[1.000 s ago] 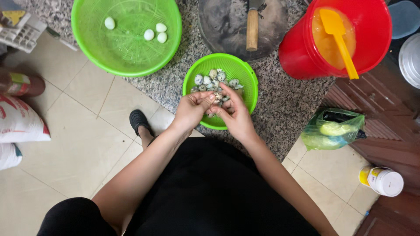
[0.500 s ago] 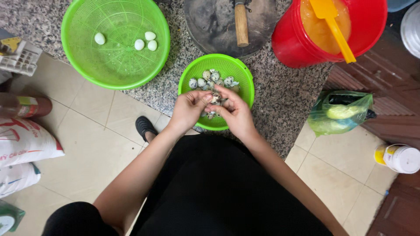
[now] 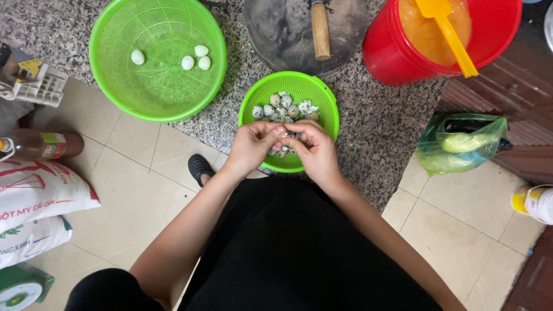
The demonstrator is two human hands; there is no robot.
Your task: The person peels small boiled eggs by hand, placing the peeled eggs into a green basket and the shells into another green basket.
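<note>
My left hand [image 3: 252, 145] and my right hand [image 3: 314, 148] meet over the near rim of a small green basket [image 3: 322, 99] on a speckled granite counter. Both pinch one small speckled egg [image 3: 280, 136] between the fingertips. Several more speckled eggs [image 3: 283, 106] lie in that basket. To the far left, a large green basket [image 3: 115, 86] holds several white peeled eggs [image 3: 188, 62].
A red bucket [image 3: 391, 52] of orange liquid with a yellow spatula [image 3: 449, 34] stands at the far right. A dark round board with a wooden handle [image 3: 319, 31] lies behind. A green plastic bag [image 3: 461, 150], a bottle [image 3: 40, 147], sacks [image 3: 34, 196] and a shoe [image 3: 200, 168] are below.
The view has shifted a little; both hands stay at the small basket, fingers working on the egg between them. The peeled eggs in the large basket have not changed.
</note>
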